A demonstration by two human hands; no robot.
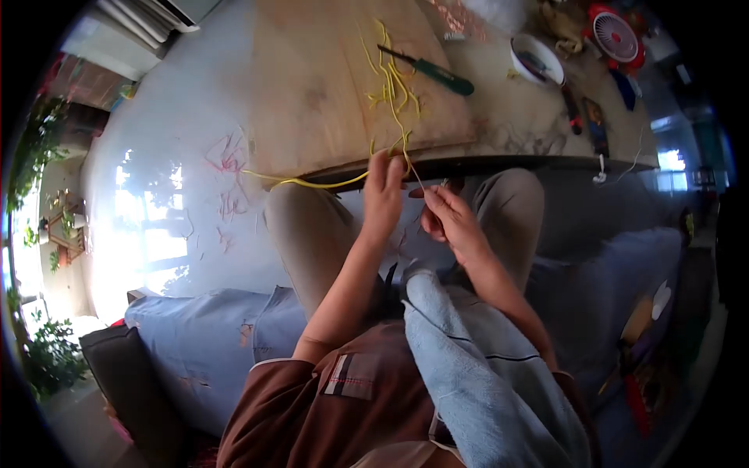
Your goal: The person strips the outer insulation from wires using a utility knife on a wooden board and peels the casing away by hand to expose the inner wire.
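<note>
yellow wire (324,186) at outstretched left fingers (378,170)

The left hand (384,187) is holding a yellow wire (320,186) that is trailing leftward, while the right hand (455,222) is pinching a thin strand (417,177) beside it. More yellow wires (399,95) are lying on the board (312,78), with a green-handled tool (443,76) overlapping them. A white bowl (522,72) and a red fan (616,35) are standing farther right; a light-blue towel (468,374) is draping down the person's front.
</note>
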